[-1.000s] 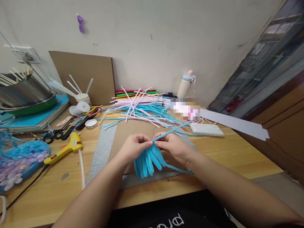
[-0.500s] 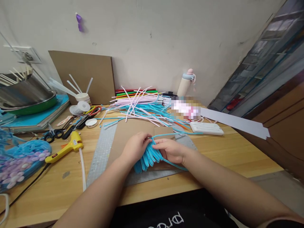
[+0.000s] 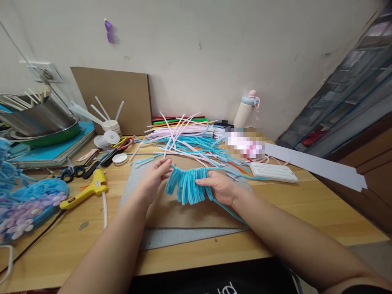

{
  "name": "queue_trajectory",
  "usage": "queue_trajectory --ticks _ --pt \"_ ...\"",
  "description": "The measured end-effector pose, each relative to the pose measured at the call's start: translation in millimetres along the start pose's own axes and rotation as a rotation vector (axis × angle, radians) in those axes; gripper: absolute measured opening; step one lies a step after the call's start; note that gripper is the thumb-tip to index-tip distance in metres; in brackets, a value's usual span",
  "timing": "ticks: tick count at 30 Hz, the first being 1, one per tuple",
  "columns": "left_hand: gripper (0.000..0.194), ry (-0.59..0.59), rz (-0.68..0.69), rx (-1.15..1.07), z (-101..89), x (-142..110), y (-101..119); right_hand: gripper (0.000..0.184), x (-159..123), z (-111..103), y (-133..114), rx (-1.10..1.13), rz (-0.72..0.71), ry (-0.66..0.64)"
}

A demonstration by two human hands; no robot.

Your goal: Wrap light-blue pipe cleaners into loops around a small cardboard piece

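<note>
A row of blue pipe cleaner loops hangs between my two hands, above a brown cardboard sheet. My left hand pinches the row's left end with thumb and fingers. At the right end, my right hand is closed on the loops, its thumb lying across their front. Two loose blue strands trail rightward past this hand, one over the top and one below the wrist. Under the cardboard lies a grey cutting mat.
Behind the mat lies a pile of blue and pink pipe cleaners. At left are a yellow glue gun, scissors and a blue fuzzy piece with flowers. A white case and a bottle stand on the right.
My left hand has moved left and up, and the bunched loops are now spread into a wider row and raised. My right hand keeps its grip. The view has shifted slightly.
</note>
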State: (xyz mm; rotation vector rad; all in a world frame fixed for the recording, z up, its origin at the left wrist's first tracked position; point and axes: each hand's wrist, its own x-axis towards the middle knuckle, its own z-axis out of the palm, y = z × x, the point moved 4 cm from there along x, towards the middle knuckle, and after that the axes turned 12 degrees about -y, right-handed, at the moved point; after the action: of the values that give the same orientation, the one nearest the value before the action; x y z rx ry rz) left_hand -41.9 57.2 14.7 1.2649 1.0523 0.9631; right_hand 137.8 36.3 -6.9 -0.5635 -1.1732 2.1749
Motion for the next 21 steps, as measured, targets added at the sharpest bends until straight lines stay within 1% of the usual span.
queue_trajectory --ticks 2,3,4,5,7,9,10,12,16,21 --pt "0.046 -0.207 -0.064 -0.036 13.9 -2.7 -3.1 0.024 0.0 -2.0 -1.4 0.023 -0.016 -0.021" --pt "0.041 -0.264 -0.083 -0.016 20.3 -4.3 -5.8 0.025 0.0 -3.3 -0.5 0.03 -0.021 -0.017" --pt "0.035 -0.289 -0.102 0.018 25.5 -5.4 -9.3 0.026 -0.3 -5.0 0.8 0.029 -0.027 0.0" --pt "0.032 -0.292 -0.123 0.057 29.4 -5.8 -13.6 0.027 -0.9 -6.9 2.2 0.019 -0.038 0.03" --pt "0.03 -0.249 -0.165 0.136 32.8 -4.9 -22.4 0.027 -3.3 -10.5 4.2 -0.022 -0.076 0.115" --pt "0.029 -0.19 -0.174 0.184 32.1 -2.5 -28.4 0.026 -6.1 -12.6 5.1 -0.057 -0.112 0.181" --pt "0.028 -0.165 -0.167 0.187 30.9 -1.2 -30.1 0.025 -7.2 -12.9 5.6 -0.057 -0.119 0.193" --pt "0.026 -0.142 -0.147 0.15 28.5 1.0 -31.3 0.023 -8.1 -13.2 6.8 -0.014 -0.116 0.185" --pt "0.028 -0.142 -0.137 0.067 25.0 3.2 -29.8 0.02 -7.0 -17.3 7.7 0.067 -0.105 0.156" --pt "0.03 -0.127 -0.147 0.082 25.2 3.5 -27.9 0.022 -4.5 -22.8 5.2 0.102 -0.106 0.174"
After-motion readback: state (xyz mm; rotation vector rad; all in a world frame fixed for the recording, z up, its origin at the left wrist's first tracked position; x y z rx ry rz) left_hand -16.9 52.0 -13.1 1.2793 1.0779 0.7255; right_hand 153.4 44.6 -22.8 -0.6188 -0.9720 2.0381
